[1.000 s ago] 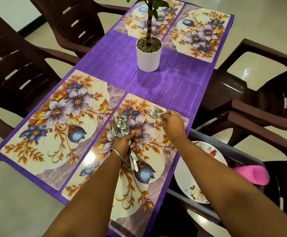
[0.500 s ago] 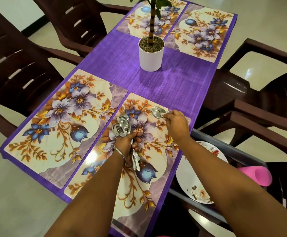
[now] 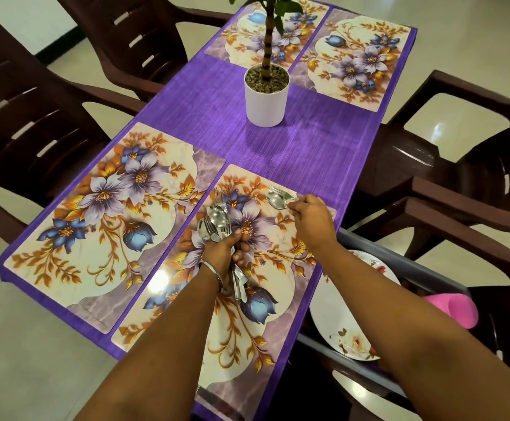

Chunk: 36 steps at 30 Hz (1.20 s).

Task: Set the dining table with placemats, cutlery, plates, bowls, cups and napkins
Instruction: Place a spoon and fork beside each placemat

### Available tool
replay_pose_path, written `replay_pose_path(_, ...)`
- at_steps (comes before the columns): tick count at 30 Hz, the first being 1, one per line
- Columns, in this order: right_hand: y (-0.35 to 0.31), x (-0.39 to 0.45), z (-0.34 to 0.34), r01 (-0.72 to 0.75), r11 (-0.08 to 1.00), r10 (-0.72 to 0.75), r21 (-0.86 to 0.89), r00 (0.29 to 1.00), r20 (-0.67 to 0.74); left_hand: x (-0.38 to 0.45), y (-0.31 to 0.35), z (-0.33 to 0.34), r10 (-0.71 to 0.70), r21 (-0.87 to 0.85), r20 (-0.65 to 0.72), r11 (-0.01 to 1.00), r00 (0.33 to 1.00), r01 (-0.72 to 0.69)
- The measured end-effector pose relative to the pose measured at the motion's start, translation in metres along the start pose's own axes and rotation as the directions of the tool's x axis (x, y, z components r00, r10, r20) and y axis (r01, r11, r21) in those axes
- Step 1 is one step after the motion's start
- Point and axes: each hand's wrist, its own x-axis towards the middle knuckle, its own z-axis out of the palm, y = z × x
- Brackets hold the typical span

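From my remote seat, starting at the left edge of the desk (image 3: pixel 323 153), I see a floral placemat (image 3: pixel 96 226) lying flat on the purple cloth, and a second placemat (image 3: pixel 266 268) just beside it at the near right corner. My left grip (image 3: pixel 223 253) is clamped round a bundle of cutlery (image 3: pixel 217 220), spoon bowls and fork tines fanning up above the fist, handles poking out below, all held over that second placemat. Further right, my right grip (image 3: pixel 310 220) pinches the handles of a spoon and fork (image 3: pixel 278 199), whose heads lie at the placemat's far right corner. Past the desk's right edge sits a grey crate (image 3: pixel 414 268) with a flowered plate (image 3: pixel 338 317) and a pink cup (image 3: pixel 454 311) in it. A white plant pot (image 3: pixel 266 98) stands mid-desk, with two more placemats (image 3: pixel 351 59) at the far end.
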Motion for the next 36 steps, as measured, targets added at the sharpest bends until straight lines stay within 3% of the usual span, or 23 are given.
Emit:
replay_pose_path(9,-0.007,0.006,0.002,0.004,1.0,-0.003,-0.028,0.999,0.046,-0.004,0.0,-0.002,0.025,-0.001,0.0,1.0,1.0,-0.025)
replay_pose_path(19,-0.021,0.002,0.004,-0.04,0.999,0.04,-0.023,0.999,-0.007,-0.003,-0.002,-0.004,0.045,-0.017,0.02,0.999,0.999,-0.045)
replay_pose_path(24,-0.058,-0.017,0.011,0.049,0.988,-0.028,0.147,0.99,-0.142,-0.003,-0.001,-0.008,0.038,-0.013,0.025,0.999,0.999,-0.038)
replay_pose_path(26,-0.08,-0.021,0.018,0.049,0.962,-0.029,0.267,0.996,-0.079,-0.002,0.001,-0.015,0.05,0.064,-0.007,0.997,0.999,-0.049)
replay_pose_path(28,-0.107,-0.025,0.022,-0.069,0.903,0.032,0.424,0.995,0.095,-0.005,0.004,-0.028,0.043,0.181,-0.019,0.983,0.999,-0.039)
replay_pose_path(32,-0.163,-0.032,0.042,-0.251,0.733,0.109,0.632,0.961,0.255,-0.029,0.035,-0.086,-0.142,0.124,0.243,0.986,0.96,0.114)
replay_pose_path(36,-0.238,-0.04,0.065,-0.25,0.654,0.124,0.714,0.967,0.224,-0.056,0.097,-0.164,-0.223,0.201,0.383,0.967,0.897,0.155)
